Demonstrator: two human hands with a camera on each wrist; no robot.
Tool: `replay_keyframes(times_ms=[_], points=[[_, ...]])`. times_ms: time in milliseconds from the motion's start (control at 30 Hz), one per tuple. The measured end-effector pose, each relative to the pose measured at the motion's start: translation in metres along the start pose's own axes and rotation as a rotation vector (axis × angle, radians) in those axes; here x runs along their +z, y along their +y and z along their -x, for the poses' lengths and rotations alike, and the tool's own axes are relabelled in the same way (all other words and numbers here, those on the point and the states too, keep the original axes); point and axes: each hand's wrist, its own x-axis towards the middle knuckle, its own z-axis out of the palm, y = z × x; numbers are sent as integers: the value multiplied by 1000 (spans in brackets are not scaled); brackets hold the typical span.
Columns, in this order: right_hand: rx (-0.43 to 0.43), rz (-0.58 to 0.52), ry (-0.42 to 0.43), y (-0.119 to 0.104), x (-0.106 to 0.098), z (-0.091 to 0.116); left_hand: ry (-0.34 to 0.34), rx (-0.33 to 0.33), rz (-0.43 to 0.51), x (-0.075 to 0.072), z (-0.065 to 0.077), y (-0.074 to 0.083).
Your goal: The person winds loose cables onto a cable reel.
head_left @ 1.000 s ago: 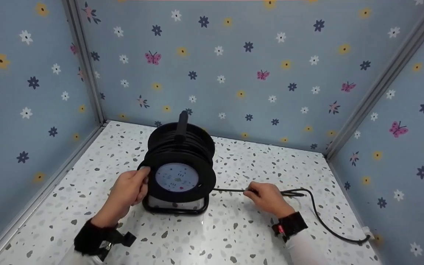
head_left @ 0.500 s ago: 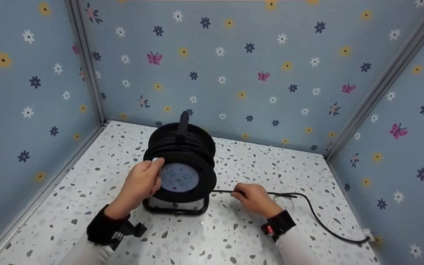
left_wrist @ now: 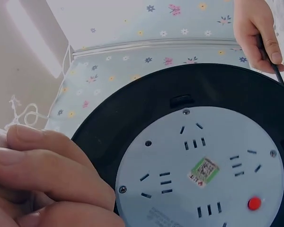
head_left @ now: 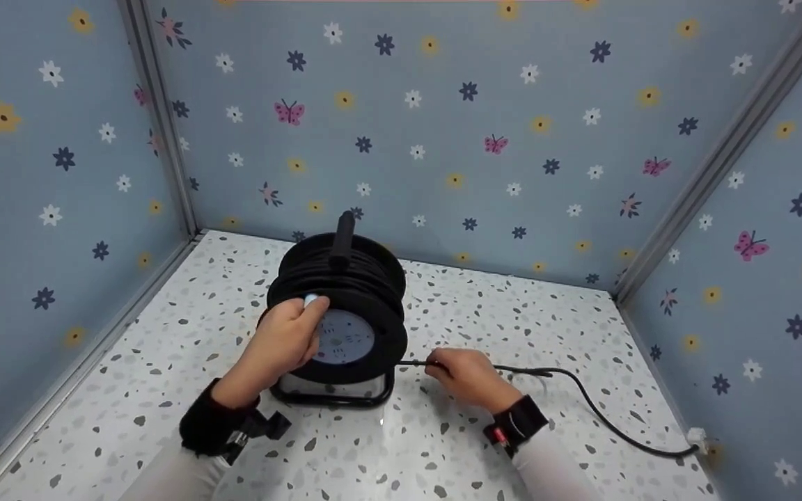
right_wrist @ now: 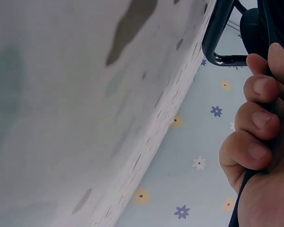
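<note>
A black cable reel [head_left: 387, 306] with a carrying handle stands on a tubular frame. Its round front carries a pale socket panel [left_wrist: 180, 156] with a red button [left_wrist: 254, 203]. My left hand [head_left: 284, 339] grips the upper left of the reel's front disc. Its fingers [left_wrist: 61, 165] are curled, and they hide the part they hold. Right of the reel, my right hand [head_left: 469, 376] holds the black cable [head_left: 596, 410] low over the table. From the reel the cable runs through the curled fingers [right_wrist: 258, 120] and on to the right.
The speckled white table [head_left: 401, 459] is bounded by flower-patterned walls [head_left: 443, 125] at the back and sides. At the right edge the cable's end meets a small white object [head_left: 697, 438]. A black strap with a device sits on each wrist.
My left hand has moved up and right with the front disc, which has turned clockwise. My right hand has moved left toward the reel, and the cable loop beyond it has drawn left and narrowed.
</note>
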Motion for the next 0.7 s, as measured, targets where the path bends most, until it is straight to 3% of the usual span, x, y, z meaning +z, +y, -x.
replay_keyframes(times_ms=[367, 700], points=[[-83, 125, 53, -7, 6, -6, -36, 26, -146, 28, -6, 7], [-6, 208, 80, 9, -17, 15, -50, 66, -147, 47, -8, 5]])
